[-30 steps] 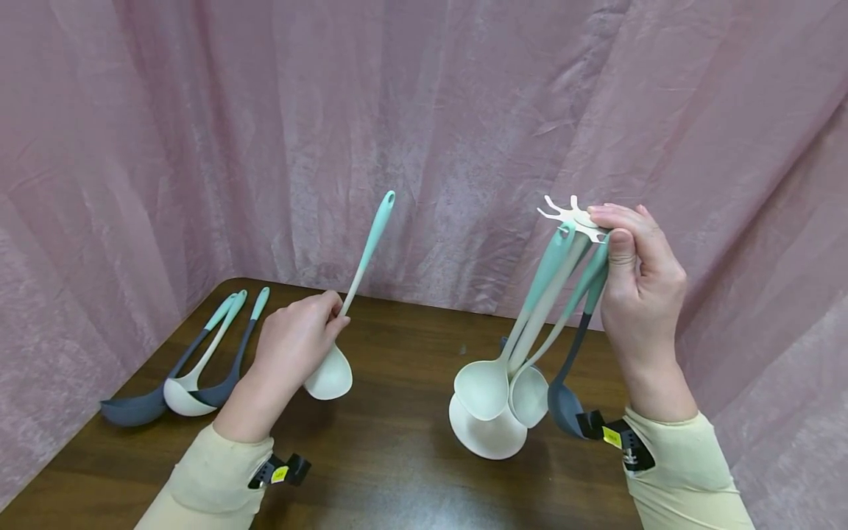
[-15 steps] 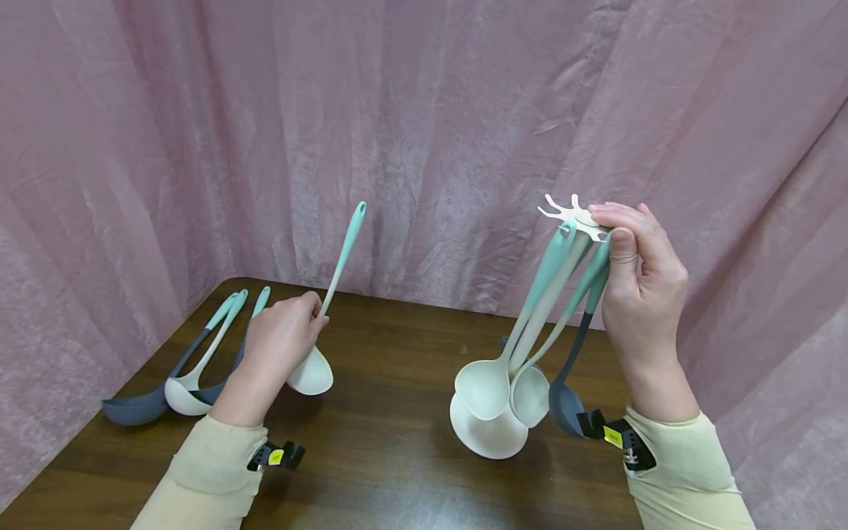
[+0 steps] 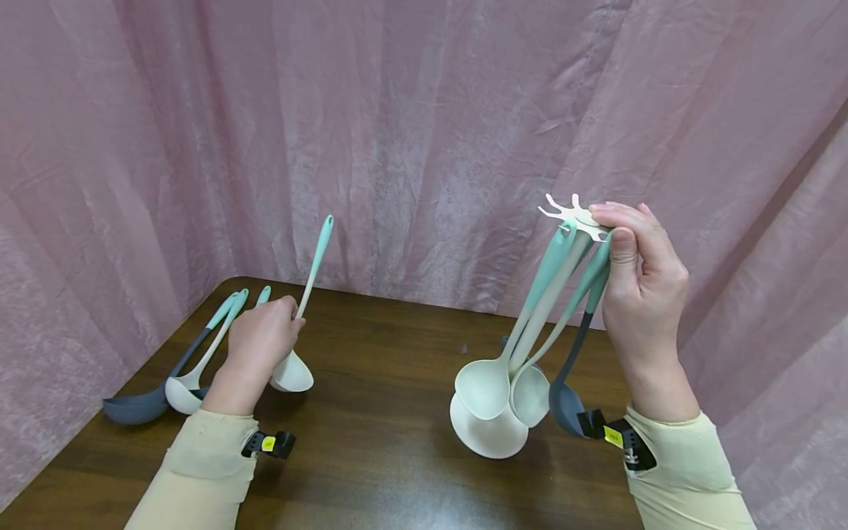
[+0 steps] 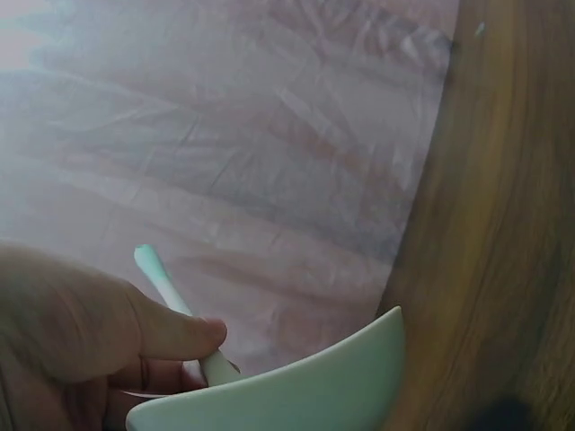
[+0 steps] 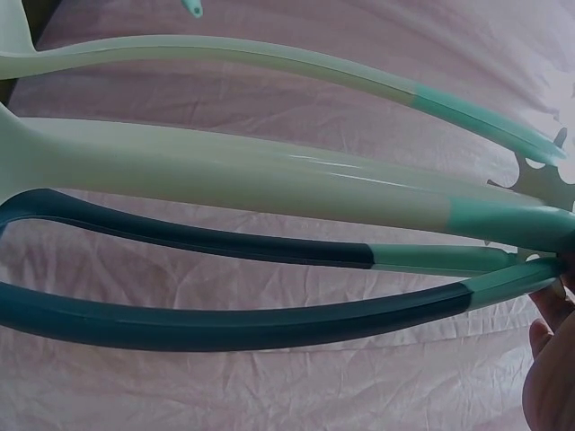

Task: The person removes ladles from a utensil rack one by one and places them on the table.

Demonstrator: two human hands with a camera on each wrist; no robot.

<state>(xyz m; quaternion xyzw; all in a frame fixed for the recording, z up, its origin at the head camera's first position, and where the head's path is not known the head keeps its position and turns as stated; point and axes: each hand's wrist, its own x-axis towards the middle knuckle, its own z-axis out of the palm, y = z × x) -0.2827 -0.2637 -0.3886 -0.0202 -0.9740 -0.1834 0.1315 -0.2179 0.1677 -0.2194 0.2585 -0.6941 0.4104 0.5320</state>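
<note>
The left grip (image 3: 263,337) is pinching the white ladle (image 3: 308,293) just above its bowl (image 3: 292,374); the right grip (image 3: 641,269) is pinching the spoked rack top (image 3: 573,215), utensils (image 3: 482,389) hanging below.

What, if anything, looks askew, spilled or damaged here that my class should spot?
Nothing looks spilled or damaged. The hanging utensils look lopsided, though: they crowd the near and right side of the white rack, while the prongs at its far left show bare.
</note>
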